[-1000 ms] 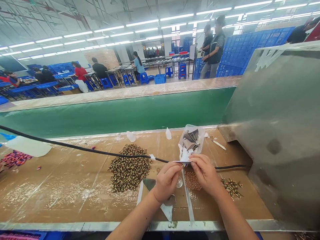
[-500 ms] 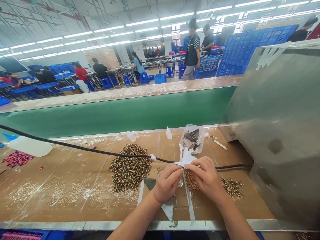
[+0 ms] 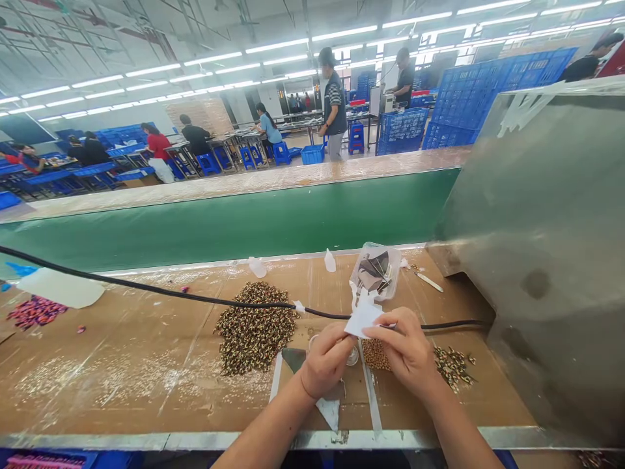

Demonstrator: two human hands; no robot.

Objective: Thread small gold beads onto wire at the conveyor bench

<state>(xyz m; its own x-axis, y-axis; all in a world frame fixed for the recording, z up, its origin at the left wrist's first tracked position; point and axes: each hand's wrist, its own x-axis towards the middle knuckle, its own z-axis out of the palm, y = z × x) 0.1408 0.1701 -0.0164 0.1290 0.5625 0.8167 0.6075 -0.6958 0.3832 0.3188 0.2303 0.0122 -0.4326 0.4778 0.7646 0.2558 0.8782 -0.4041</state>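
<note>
Between left hand (image 3: 326, 361) and right hand (image 3: 407, 355), a white paper slip (image 3: 362, 319) sticks up, pinched by both grips.

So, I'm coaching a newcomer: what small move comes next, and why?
Probably pinch the white slip with the left hand too: only the right hand clearly holds it, tilted, over the small clear dish.

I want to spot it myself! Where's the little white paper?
Find the big pile of dark beads on the brown table. Right of it, the left hand and right hand pinch the white paper scrap, near the clear tub. Only it is held off the table.
</note>
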